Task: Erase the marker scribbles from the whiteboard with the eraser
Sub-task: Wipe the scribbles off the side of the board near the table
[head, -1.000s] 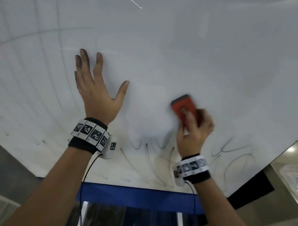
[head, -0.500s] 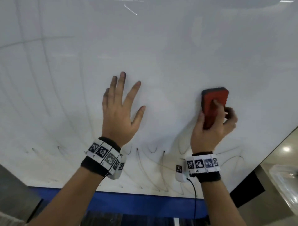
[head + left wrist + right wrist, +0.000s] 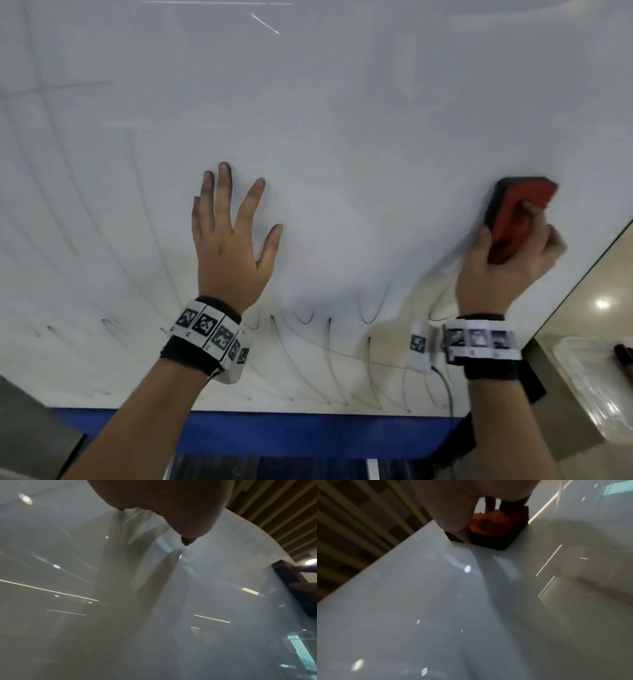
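1. left hand (image 3: pixel 226 246) lies flat on the whiteboard (image 3: pixel 342 120), fingers spread, grasping nothing.
2. right hand (image 3: pixel 503 270) grips the red eraser (image 3: pixel 513 216) against the board's right side.
3. scribbles (image 3: pixel 342 342) run along the bottom edge.

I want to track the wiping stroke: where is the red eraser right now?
In the head view the red block eraser sits at the right side of the white glossy whiteboard, near its right edge, gripped by the right hand, above the remaining black scribbles.

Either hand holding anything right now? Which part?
Right hand grips the eraser at its lower end: thumb on the left side edge, fingers over the red back. Left hand holds nothing, spread flat on the whiteboard.
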Demonstrator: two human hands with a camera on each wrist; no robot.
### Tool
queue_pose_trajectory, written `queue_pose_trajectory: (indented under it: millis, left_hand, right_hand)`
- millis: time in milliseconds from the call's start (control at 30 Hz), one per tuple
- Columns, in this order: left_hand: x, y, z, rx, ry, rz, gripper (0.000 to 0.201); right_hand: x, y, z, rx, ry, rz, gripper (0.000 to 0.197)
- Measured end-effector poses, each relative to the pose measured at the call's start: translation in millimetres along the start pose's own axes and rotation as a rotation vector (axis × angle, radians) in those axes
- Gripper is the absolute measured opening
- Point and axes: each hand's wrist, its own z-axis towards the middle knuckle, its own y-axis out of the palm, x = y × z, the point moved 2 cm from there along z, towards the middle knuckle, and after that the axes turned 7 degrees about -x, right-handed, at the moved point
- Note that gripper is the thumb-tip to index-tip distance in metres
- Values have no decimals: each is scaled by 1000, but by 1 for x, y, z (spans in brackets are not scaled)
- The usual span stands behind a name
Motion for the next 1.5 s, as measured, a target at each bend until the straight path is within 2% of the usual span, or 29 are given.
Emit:
queue_pose_trajectory:
  millis: [67,133,200,233,267,300,467,533,600,733,800,867,933,1067,1133,1200,1300,1367,1433,1500]
  left_hand:
    - [15,2,-1,4,-77,-24,64]
    - [39,2,-2,14,-121,-67,63]
    - [66,5,-3,12,-40,-82,60]
    - [76,8,-4,-4,27,-71,60]
    - [83,12,-6,-29,81,-55,60]
    - [84,16,-7,-61,110,-34,61]
    - [72,32,-15,-162,120,73,63]
    - [75,33,-16,-162,97,56,63]
    - [83,36,-17,-152,52,36,62]
    - [88,42,-19,-128,14,110,63]
    - [83,43,-20,-119,12,159,63]
    - [81,43,-20,-115,22,178,63]
    - [79,43,-20,-111,35,178,63]
    - [79,42,-22,-122,42,153,64]
    - [85,43,-24,-129,21,113,66]
    - [92,44,-25,-117,-3,78,66]
    - [94,46,-25,-105,-20,86,66]
    - [89,46,-25,-103,-11,120,65]
    - [83,47,-26,-97,7,149,64]
    - [80,47,-26,-93,21,151,63]
  right_hand:
    - [-7,18,-53,-101,-58,-47,48]
    - [-11,36,-123,-398,-301,-134,47]
    - [1,41,-179,-708,-563,-257,56]
    - [12,37,-187,-779,-611,-286,59]
    - [19,30,-179,-784,-567,-277,60]
    - [24,22,-161,-733,-461,-243,59]
    - [53,-28,-50,-171,89,-38,51]
    - [55,-22,-49,-56,206,11,53]
    - [42,-1,-84,-112,179,-5,51]
    - [-1,25,-167,-573,-45,-1,51]
    - [2,22,-165,-655,-101,-1,50]
    - [13,12,-139,-618,-135,-20,49]
    - [34,-6,-110,-481,-110,-34,48]
    - [99,-45,-63,-90,245,-32,55]
    - [103,-42,-60,5,335,-45,57]
    - [75,-25,-77,-74,238,-37,55]
    - [28,1,-125,-432,-68,-91,50]
    - [27,2,-135,-576,-227,-156,48]
    - [49,-10,-117,-522,-202,-147,46]
    - [85,-29,-92,-320,-2,-109,51]
